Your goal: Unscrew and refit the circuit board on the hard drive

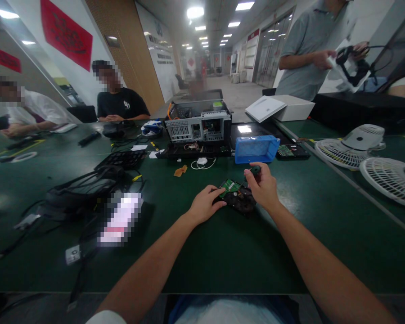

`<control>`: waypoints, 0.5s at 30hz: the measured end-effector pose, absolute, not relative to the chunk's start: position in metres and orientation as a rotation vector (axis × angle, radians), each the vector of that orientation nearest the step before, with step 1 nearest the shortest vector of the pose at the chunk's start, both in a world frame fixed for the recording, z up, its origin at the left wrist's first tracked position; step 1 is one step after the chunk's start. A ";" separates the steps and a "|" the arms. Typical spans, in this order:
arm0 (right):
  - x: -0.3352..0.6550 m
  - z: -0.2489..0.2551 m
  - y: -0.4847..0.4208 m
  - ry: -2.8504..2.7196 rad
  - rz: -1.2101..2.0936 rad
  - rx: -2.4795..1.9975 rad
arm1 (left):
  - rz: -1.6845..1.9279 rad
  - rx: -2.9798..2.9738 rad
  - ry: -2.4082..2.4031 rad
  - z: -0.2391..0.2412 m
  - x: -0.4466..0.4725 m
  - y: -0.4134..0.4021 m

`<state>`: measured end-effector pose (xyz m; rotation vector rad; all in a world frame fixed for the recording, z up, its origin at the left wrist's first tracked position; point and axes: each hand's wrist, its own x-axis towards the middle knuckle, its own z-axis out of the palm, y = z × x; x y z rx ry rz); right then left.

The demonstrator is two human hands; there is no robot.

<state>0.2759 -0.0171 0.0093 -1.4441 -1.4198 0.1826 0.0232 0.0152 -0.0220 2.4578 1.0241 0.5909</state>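
A black hard drive (240, 200) with a green circuit board (231, 185) lies on the table in front of me, board side up. My left hand (207, 202) grips its left edge, thumb and fingers closed on it. Above its right end, my right hand (263, 185) is closed round the dark handle of a screwdriver (255, 170). The screwdriver's tip is hidden or too small to make out. Beyond my right hand stands a blue plastic tray (257, 149), and to its right lies another drive (292, 151) with a green board.
An opened computer case (198, 123) stands at the back. Cables and a dark bag (84, 191) lie left, beside a bright, blurred-out phone-like screen (121, 220). White fan parts (344, 148) are at right, a white box (295, 108) behind. Other people are across the table.
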 end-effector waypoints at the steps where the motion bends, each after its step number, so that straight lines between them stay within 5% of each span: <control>1: 0.276 0.009 -0.017 -1.428 0.161 -1.447 | 0.580 2.452 1.027 -0.022 0.023 0.015; 15: 0.276 0.003 -0.013 -1.521 -0.093 -1.452 | 0.666 2.422 1.065 -0.032 0.030 0.022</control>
